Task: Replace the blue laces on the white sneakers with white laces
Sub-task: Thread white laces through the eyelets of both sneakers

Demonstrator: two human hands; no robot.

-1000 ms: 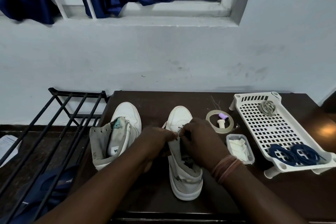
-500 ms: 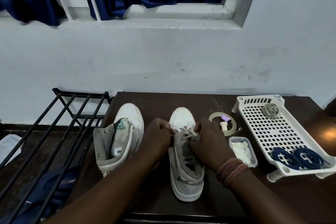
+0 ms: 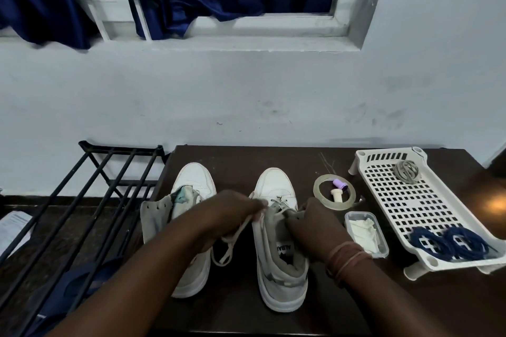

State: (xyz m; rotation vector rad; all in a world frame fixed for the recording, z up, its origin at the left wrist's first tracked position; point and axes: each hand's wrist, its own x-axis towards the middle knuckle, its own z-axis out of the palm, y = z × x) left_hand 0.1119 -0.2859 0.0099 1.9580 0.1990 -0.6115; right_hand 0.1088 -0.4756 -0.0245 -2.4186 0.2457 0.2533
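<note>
Sneakers stand side by side on the dark surface (image 3: 241,161), toes pointing to 12 o'clock. The right sneaker (image 3: 279,227) carries a white lace (image 3: 232,238) through its lowest eyelets; its tongue label reads "ALBA…", upside down and partly covered. The left hand (image 3: 232,210) pinches the lace at the shoe's 9 o'clock edge, the slack looping down between the shoes. The right hand (image 3: 315,224) has its fingers curled over the collar at 3 o'clock; whether it pinches the other lace end is hidden. The left sneaker (image 3: 191,189) is unlaced, its heel half covered by the forearm. At 3 o'clock a white perforated tray (image 3: 427,205) holds coiled blue laces (image 3: 451,243), its near corner cut off by the frame. A tape ring (image 3: 335,194) and a clear box (image 3: 365,232) lie between the tray and the shoe.
</note>
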